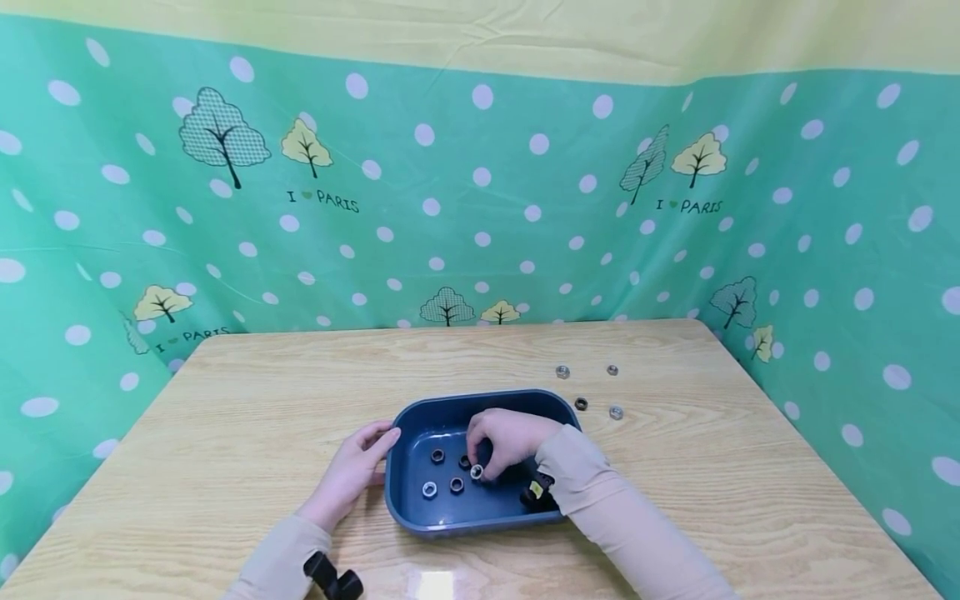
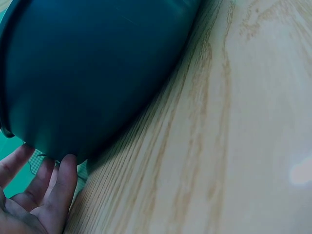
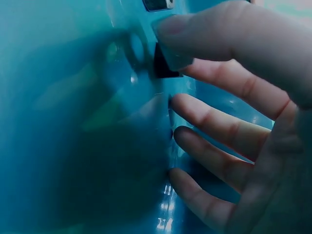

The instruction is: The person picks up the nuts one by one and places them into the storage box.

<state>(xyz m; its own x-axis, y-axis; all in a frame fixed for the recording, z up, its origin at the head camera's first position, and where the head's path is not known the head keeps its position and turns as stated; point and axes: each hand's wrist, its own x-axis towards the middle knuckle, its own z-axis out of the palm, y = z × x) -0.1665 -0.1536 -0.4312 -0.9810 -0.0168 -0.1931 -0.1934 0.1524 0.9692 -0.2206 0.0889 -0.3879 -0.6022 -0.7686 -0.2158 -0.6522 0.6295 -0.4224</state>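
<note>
A dark blue rectangular tray (image 1: 442,527) stands on the wooden table. At its left end my left hand (image 1: 352,475) rests against the rim and outer wall, fingers fairly straight; the left wrist view shows fingertips (image 2: 68,163) touching the wall's outside. My right hand (image 1: 510,437) reaches down inside the tray, pinching a silver nut (image 1: 477,472) between thumb and forefinger. Beside it lies a black nut (image 1: 465,461), partly covered by the fingers. In the right wrist view the other fingers (image 3: 200,109) spread near the tray floor; a dark nut (image 3: 165,63) shows below the thumb.
Left of the right hand, the tray also holds a silver nut (image 1: 429,490) and dark nuts (image 1: 457,485). Beyond its right back corner, several nuts lie on the table (image 1: 285,392), among them a black one (image 1: 581,404). A patterned green curtain (image 1: 480,200) hangs behind.
</note>
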